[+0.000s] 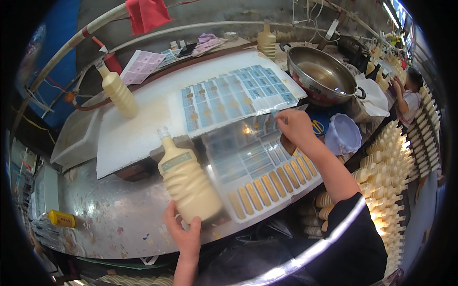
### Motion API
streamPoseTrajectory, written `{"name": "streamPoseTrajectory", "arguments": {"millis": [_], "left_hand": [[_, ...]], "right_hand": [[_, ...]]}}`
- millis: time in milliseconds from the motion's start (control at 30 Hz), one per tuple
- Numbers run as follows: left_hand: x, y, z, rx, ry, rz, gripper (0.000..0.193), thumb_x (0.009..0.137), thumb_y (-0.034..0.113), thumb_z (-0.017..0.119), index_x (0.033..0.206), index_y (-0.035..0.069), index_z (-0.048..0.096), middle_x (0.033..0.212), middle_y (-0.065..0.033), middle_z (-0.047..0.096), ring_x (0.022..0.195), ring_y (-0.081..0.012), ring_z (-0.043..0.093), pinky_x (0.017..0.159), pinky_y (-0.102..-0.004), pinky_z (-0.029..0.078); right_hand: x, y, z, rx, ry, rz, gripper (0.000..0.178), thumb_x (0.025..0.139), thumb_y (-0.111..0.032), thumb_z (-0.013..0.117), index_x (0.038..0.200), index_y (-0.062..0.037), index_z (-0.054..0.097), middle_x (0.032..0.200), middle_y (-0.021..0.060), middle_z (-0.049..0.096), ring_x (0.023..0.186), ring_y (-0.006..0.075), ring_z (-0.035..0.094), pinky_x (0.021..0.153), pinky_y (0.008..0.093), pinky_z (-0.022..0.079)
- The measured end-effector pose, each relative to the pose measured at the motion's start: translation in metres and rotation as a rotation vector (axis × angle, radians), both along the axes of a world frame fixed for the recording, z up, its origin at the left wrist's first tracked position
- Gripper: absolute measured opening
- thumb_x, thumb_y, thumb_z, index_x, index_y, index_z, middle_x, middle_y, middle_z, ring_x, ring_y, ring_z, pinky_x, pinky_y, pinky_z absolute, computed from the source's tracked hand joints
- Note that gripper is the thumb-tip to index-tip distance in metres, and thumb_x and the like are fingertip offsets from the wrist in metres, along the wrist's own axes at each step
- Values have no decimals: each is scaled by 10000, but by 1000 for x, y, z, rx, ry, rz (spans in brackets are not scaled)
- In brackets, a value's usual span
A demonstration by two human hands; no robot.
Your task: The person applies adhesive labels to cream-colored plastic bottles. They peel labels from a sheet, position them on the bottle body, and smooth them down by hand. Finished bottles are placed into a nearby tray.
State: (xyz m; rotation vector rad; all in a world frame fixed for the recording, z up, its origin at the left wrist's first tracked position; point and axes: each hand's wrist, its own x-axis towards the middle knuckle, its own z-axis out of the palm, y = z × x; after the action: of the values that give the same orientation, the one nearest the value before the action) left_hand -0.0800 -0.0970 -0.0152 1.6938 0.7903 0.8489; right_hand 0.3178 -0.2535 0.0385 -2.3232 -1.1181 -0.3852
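Wide-curved left hand point(185, 234) on cream bottle point(187, 183)

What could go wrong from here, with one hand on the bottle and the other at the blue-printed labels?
The cream bottle might roll or slip, since the left hand holds it only near its base. The blue-printed labels could crease or tear: they look thin, and the right hand is at their near edge. The white tray might get knocked, as it sits close beside that bottle.
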Motion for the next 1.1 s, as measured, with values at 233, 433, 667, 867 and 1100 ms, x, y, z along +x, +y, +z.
{"name": "streamPoseTrajectory", "arguments": {"millis": [233, 433, 667, 867, 1100], "left_hand": [[-3, 2, 3, -60, -11, -33, 711, 818, 39, 692, 1477, 6, 426, 1391, -128, 421, 1258, -248, 492, 1032, -393, 458], [-9, 6, -7, -172, -114, -50, 631, 862, 39, 653, 1460, 12, 451, 1387, -107, 426, 1230, -218, 490, 1033, -366, 436], [-7, 8, -10, -148, -110, -52, 601, 901, 112, 654, 1456, 6, 448, 1392, -107, 450, 1229, -212, 498, 1027, -367, 433], [-1, 5, -7, -187, -156, -55, 622, 911, 121, 653, 1469, 3, 403, 1391, -137, 478, 1219, -229, 529, 1045, -390, 442], [1, 3, -3, -218, -138, -8, 636, 888, 94, 638, 1468, 11, 391, 1381, -142, 493, 1203, -230, 540, 1060, -388, 436]], "right_hand": [[-47, 7, 5, 93, 935, 110, 185, 851, -127, 768, 962, 18, 798, 796, 49, 749, 651, 77, 639, 613, 244, 515], [-89, 23, 28, 16, 1263, 255, 295, 838, -217, 817, 1010, 21, 792, 880, 70, 770, 797, 118, 664, 770, 284, 529], [-33, 30, 19, 114, 490, 258, 200, 853, -214, 676, 927, -44, 751, 1143, 158, 735, 1020, 291, 698, 911, 375, 527], [38, 42, 20, -5, 204, 199, 212, 854, -194, 546, 932, -27, 652, 1250, 178, 684, 1100, 426, 629, 942, 484, 502], [47, 49, 23, -281, 235, 126, 164, 878, -164, 545, 905, -21, 622, 1309, 159, 679, 997, 423, 642, 842, 469, 519]]}}
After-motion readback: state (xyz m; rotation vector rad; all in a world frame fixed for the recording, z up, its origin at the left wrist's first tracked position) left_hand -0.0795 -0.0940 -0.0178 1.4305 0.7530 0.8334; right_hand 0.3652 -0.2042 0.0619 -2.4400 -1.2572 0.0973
